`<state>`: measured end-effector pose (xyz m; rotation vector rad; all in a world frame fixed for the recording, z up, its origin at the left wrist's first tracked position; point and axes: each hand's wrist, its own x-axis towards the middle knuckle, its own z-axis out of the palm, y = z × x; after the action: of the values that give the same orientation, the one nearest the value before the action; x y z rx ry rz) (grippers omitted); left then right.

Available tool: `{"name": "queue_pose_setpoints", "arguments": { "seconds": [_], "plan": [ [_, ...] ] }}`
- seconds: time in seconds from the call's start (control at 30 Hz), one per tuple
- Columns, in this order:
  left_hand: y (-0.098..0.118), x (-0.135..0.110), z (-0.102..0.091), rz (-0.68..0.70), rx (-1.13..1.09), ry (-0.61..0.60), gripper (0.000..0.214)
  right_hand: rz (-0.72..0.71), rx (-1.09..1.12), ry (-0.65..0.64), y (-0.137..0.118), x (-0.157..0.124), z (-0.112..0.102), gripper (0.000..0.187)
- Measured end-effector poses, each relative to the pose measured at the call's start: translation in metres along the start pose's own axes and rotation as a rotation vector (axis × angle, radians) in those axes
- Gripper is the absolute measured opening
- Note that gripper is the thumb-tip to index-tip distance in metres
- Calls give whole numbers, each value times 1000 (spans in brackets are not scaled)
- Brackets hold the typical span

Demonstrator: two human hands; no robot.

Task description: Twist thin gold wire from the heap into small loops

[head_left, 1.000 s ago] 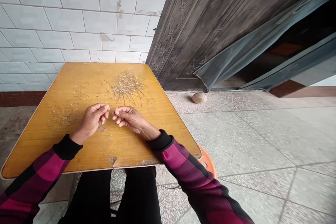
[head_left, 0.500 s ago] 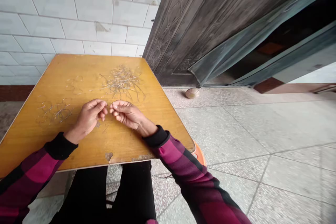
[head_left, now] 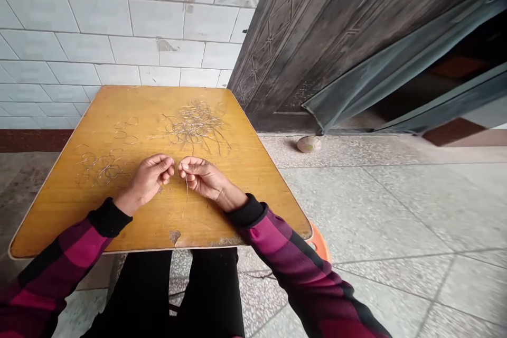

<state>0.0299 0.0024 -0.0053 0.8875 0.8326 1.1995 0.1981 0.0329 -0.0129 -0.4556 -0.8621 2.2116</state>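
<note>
My left hand [head_left: 148, 179] and my right hand [head_left: 201, 177] rest close together on a yellow wooden table [head_left: 119, 216], fingers pinched. A thin wire [head_left: 186, 195] hangs down from my right fingertips toward me; my left fingertips pinch near its top end. A tangled pile of bent wires [head_left: 194, 125] lies beyond my hands. A smaller cluster of wire loops [head_left: 101, 169] lies left of my left hand, and a few loose loops [head_left: 125, 131] sit farther back.
A white tiled wall [head_left: 119, 26] stands behind the table. A dark carved door [head_left: 317, 37] is at the right, with a round stone [head_left: 308, 143] on the floor by it. An orange stool edge [head_left: 319, 240] shows under my right arm.
The wire between my fingertips now hangs down from my right hand as a long strand. The view has shifted slightly; my hands stay close together.
</note>
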Motion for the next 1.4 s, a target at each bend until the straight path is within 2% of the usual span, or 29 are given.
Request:
{"name": "queue_pose_setpoints", "arguments": {
  "seconds": [0.17,0.3,0.47,0.63,0.87,1.17,1.4],
  "plan": [
    [1,-2,2,3,-27,28,26,60,8,-15,0,0,-1,4],
    [0,-3,2,-1,-42,19,27,49,3,-6,0,1,0,1],
    [0,-4,5,3,-50,31,28,35,15,-5,0,1,0,1],
    [0,-5,6,12,-40,29,29,46,-11,-49,-5,0,-2,11],
    [0,-6,8,27,9,37,32,-9,-127,-12,-7,-3,-2,17],
    [-4,-6,6,48,36,16,30,-45,-48,89,1,2,1,9],
    [-3,-7,9,56,-20,33,27,-62,-36,114,-3,2,1,8]
  ]
}}
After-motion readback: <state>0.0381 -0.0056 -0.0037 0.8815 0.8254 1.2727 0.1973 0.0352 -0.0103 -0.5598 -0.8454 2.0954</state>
